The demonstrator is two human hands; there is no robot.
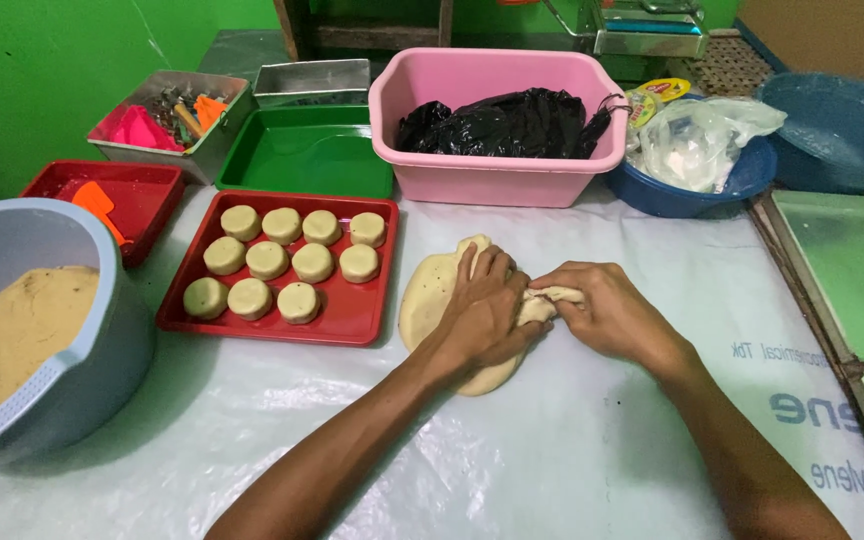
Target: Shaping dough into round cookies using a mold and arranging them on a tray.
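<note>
Dough (432, 295): flat pale slab on the counter (572, 440), directly under both hands, spreading beyond the left one.
Left hand (487, 310): palm down, fingers curled, pressing the dough.
Right hand (607, 310): closed, pinching a folded dough edge just beside the left fingertips.
Red tray (352, 318): left of the hands, holding round dough pucks (267, 260).
Pink tub (497, 170): beyond the hands.

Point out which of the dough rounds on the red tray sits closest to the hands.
The round at the right end of the middle row. It lies nearest the tray's right edge, beside the left hand; the others sit farther left or back.
</note>
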